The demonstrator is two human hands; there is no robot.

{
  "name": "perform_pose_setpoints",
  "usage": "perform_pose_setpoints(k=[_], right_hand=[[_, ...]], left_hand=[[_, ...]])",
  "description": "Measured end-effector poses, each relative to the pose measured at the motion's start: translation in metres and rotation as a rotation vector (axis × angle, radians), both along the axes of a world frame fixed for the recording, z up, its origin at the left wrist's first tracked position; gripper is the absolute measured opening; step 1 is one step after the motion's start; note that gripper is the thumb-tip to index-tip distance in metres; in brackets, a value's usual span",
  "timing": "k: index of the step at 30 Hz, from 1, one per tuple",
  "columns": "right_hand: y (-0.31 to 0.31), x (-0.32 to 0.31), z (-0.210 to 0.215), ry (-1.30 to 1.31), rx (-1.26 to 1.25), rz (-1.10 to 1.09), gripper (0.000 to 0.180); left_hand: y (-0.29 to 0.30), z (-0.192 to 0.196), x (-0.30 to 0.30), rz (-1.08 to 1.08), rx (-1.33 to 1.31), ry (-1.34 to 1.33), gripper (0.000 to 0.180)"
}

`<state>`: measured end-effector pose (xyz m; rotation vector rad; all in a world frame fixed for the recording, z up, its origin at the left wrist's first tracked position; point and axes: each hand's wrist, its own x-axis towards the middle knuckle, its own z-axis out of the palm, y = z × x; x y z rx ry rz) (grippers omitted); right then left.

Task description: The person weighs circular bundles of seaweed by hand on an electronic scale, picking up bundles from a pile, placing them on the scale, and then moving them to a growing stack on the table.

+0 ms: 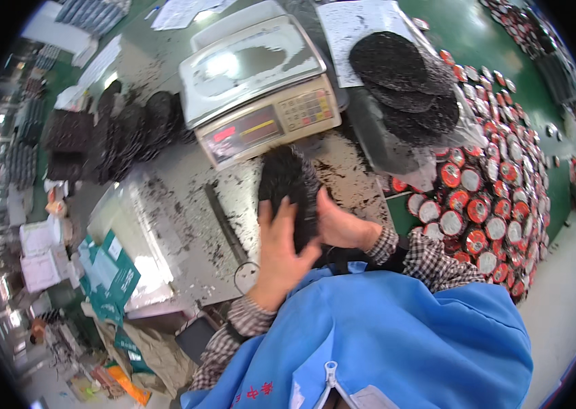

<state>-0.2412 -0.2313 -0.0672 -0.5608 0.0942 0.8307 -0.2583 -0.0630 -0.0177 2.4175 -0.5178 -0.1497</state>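
Between my hands stands a thick stack of black dried seaweed sheets (288,177), just in front of a weighing scale (254,82). My left hand (281,249) presses its spread fingers on the near left side of the stack. My right hand (344,223) holds the right side, thumb up along it, with its other fingers partly hidden. The scale's lit red display faces me, and scattered dark flakes lie on its metal pan. A long dark flat strip (225,221) lies on the metal table (192,273) left of my left hand.
More dark sheet stacks (141,126) stand left of the scale. Round black sheets (403,82) rest on clear plastic (390,153) at the right. A big heap of red and silver round packs (485,211) lies beyond the table's right edge. A green bag (107,269) is at the left.
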Motion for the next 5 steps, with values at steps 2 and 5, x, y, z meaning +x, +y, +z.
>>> perform_pose_setpoints(k=[2, 5], right_hand=[[-0.013, 0.001, 0.010, 0.072, 0.190, -0.099, 0.073], [-0.023, 0.006, 0.022, -0.240, 0.245, -0.212, 0.093]], left_hand=[[-0.025, 0.000, -0.003, 0.030, -0.122, -0.144, 0.071], [-0.031, 0.012, -0.002, -0.021, -0.212, -0.167, 0.070]])
